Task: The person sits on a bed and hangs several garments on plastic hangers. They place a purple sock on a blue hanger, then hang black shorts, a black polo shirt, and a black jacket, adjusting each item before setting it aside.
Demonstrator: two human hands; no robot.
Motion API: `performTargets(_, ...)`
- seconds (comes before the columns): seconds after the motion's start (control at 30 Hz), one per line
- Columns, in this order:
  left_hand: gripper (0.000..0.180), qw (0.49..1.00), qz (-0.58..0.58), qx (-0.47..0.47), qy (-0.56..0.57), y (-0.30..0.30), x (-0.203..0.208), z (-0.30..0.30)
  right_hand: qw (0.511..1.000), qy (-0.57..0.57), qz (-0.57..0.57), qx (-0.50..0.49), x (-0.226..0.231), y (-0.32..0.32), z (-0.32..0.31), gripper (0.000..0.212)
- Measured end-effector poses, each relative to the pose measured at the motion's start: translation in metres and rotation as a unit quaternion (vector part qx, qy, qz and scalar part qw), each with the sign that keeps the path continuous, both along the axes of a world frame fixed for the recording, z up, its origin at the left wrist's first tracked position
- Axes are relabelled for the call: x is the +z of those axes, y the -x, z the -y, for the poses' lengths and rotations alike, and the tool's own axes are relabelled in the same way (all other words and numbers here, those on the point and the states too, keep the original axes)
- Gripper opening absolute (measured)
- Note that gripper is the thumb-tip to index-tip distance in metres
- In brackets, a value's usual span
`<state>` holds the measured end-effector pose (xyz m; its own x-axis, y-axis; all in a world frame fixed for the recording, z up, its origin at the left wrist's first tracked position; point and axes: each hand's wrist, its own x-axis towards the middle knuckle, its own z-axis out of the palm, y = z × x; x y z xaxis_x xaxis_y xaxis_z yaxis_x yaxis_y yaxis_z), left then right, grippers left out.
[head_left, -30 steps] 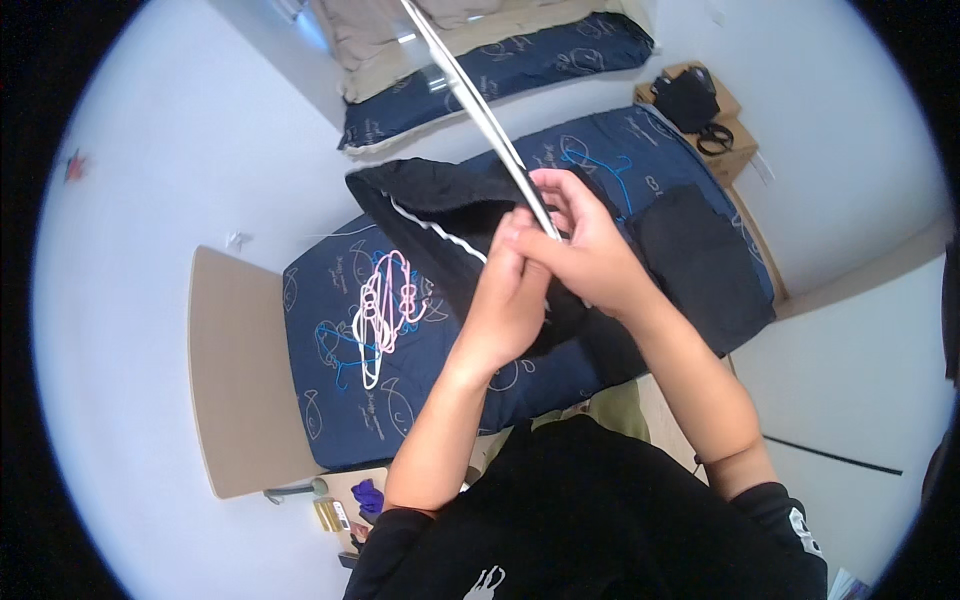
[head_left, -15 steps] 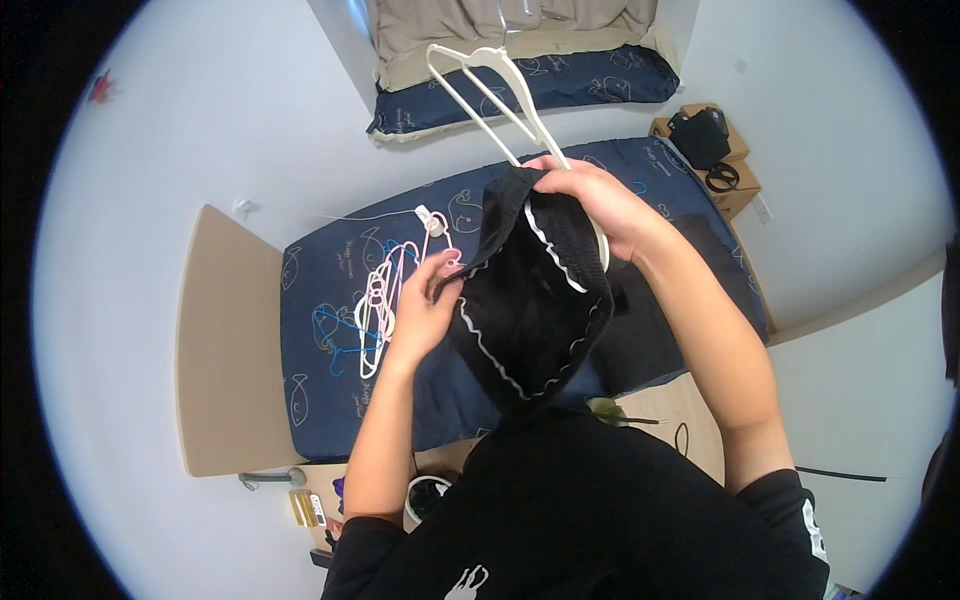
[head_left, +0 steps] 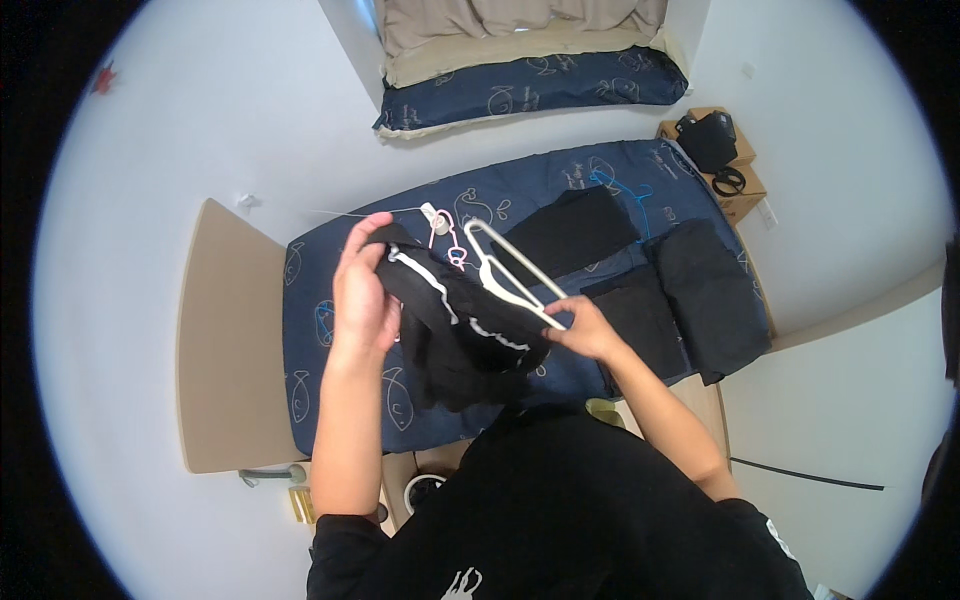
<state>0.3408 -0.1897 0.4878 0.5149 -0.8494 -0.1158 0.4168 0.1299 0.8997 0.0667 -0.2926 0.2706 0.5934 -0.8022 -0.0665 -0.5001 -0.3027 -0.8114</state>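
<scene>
Well, the black garment [head_left: 455, 350] is up above the bed [head_left: 345, 415], just left of the frame's centre, slung between the two hands. It looks like soft, dull cloth, badly creased, its opening drawn toward the upper left and the rest drooping in loose folds toward the lower middle. Wavy white trim [head_left: 428, 280] shows up sharply against all that black: one long stretch slants down from the left hand [head_left: 362, 295], and a thinner, more crinkled one sits farther right. That left hand has the cloth's upper left edge gripped in its fingers. To the right of centre, the right hand [head_left: 585, 328] pinches one end of a white hanger [head_left: 505, 291], which slants away toward the upper left, alongside the garment's upper right edge. Whether that hand has some cloth too, I can't tell from here. More dark clothing lies flat on the bed, one piece [head_left: 575, 232] above and right of centre, another [head_left: 708, 300] toward the right.
</scene>
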Motion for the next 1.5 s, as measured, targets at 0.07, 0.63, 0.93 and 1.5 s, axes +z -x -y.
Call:
performTargets(0.07,0.034,1.000,0.007,0.021,0.006,-0.009,0.011,-0.007,0.968,-0.242,0.065,-0.007,0.013,-0.015,-0.020,0.043)
performTargets(0.63,0.020,0.868,0.382,-0.037,-0.315,-0.105,-0.003,-0.029,0.985,-0.100,0.027,-0.139,0.025,-0.042,0.043,0.027)
performTargets(0.93,0.039,0.783,0.449,-0.155,-0.402,-0.120,-0.046,0.014,0.975,0.108,-0.094,-0.168,0.067,-0.006,0.153,0.034)
performTargets(1.5,0.053,0.876,0.381,-0.147,-0.255,-0.107,0.008,0.078,0.967,-0.237,0.068,-0.064,0.124,0.028,0.152,0.016)
